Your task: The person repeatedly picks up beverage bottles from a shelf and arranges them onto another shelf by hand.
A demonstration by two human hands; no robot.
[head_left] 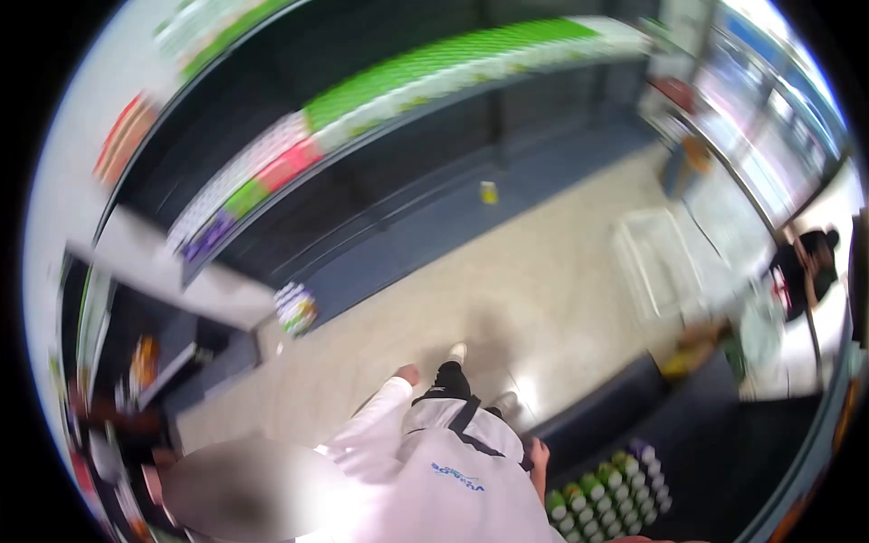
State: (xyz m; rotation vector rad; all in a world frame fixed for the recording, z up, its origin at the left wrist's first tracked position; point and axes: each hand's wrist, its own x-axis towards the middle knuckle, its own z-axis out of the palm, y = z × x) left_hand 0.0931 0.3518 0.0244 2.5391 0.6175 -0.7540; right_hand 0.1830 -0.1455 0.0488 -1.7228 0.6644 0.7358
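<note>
I look down at my own white shirt (453, 480) with blue lettering, a black strap at the waist and my pale shoes. My left hand (409, 373) is held out ahead of my white sleeve, over the floor. Its fingers look curled in, and nothing shows in them. By my right hip hangs my right hand (539, 452), close to a dark shelf edge. Its fingers are too small and blurred to read. Several rows of green- and purple-labelled containers (606, 493) stand on the dark shelf to my right.
A dark shelf unit (398, 213) ahead carries green packs (453, 68). A small yellow item (489, 192) sits on its lower ledge. A multicoloured pack (295, 308) stands at its near end. To the right are a white tub (656, 262), a bin (685, 167) and a person in black (801, 271).
</note>
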